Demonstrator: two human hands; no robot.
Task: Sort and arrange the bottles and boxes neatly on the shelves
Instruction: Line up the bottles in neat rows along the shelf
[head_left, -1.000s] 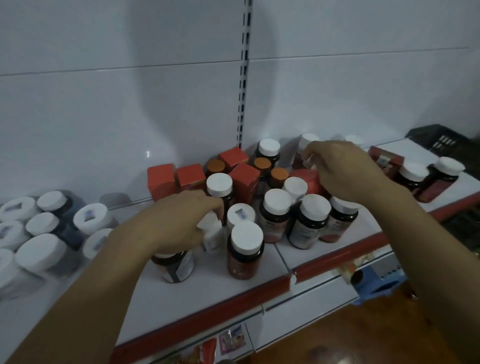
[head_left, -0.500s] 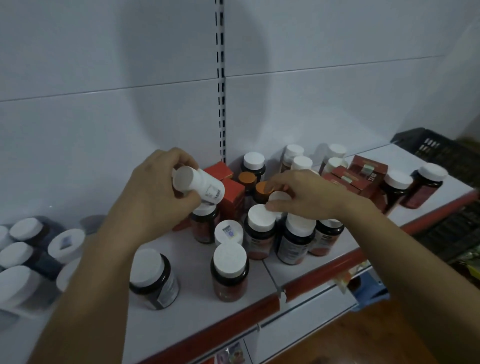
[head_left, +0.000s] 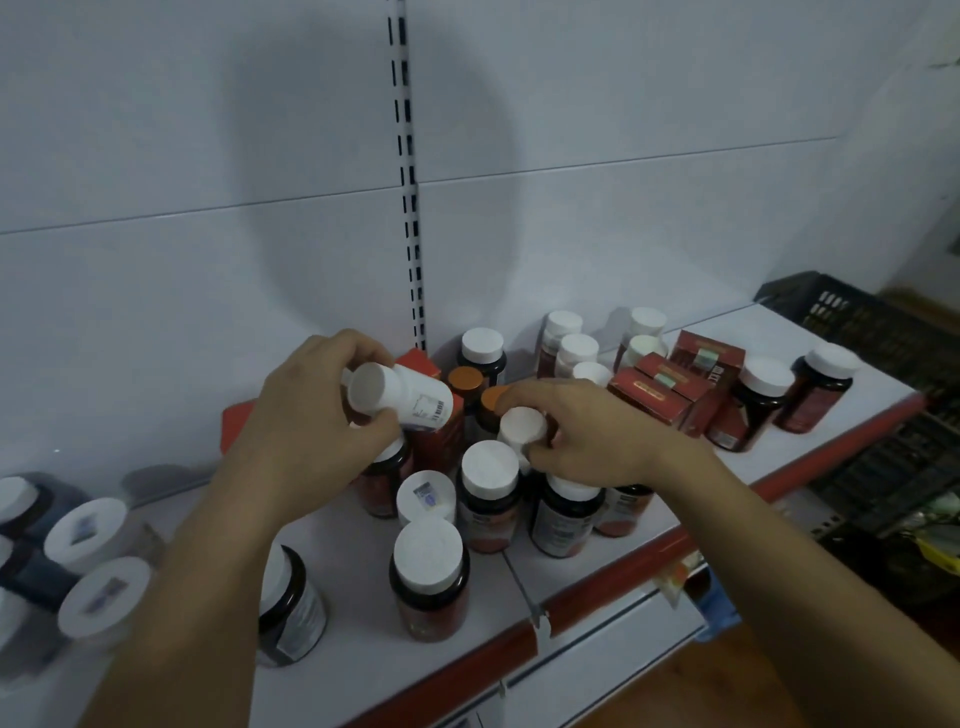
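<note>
The small white bottle (head_left: 402, 399) is up in the air, just above the middle of the shelf (head_left: 358, 551). It is tipped on its side, with its white cap facing us and a bar code on its label. The left hand (head_left: 311, 415) holds it tight, fingers curled over the top and thumb under it. Just beside it, the right hand (head_left: 589, 431) has its fingers bent round a white-capped bottle (head_left: 522, 427) in the middle of the bunch. Only the cap shows, so I cannot tell what the rest of it looks like. Around both hands stand dark bottles (head_left: 488, 493) with white caps, close together, and one more (head_left: 428, 579) stands alone near the red front edge. Two orange-capped bottles (head_left: 465, 379) sit behind the hands by the back wall. Red boxes (head_left: 670, 397) lie to the right, with more bottles next to them. On the far left are blurry jars (head_left: 85, 527) with big white lids. A black crate (head_left: 862, 327) sits past the right end of the shelf.
</note>
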